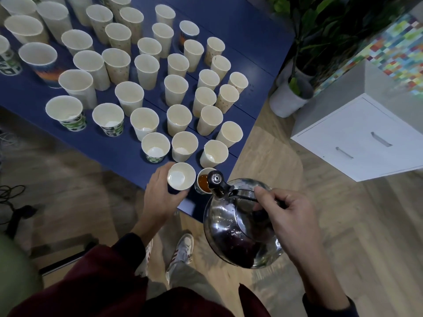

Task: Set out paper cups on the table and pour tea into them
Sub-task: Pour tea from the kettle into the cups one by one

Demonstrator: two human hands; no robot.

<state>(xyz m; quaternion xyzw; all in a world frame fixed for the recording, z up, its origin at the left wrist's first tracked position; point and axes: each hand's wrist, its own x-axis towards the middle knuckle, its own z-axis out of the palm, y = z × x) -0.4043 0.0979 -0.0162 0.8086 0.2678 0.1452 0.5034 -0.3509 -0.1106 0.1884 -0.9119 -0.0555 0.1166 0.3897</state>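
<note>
Here, in the head view, the right hand (286,216) has its grip clamped on the handle of the kettle (238,232), tipped so the spout hangs over the corner cup (203,183), which holds amber tea. Beside the kettle's spout the left hand (160,195) wraps an empty cup (180,177), probably readying the next pour. Beyond the kettle, rows of cups (128,94) stand on the counter (240,26). No print is legible.

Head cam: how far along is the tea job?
Done: dozens of paper cups stand on the blue table. In hand: the right hand tilts the kettle over the corner cup, which holds amber tea; the left hand grips the empty cup beside it. Left: every other cup whose bottom shows looks dry.
</note>
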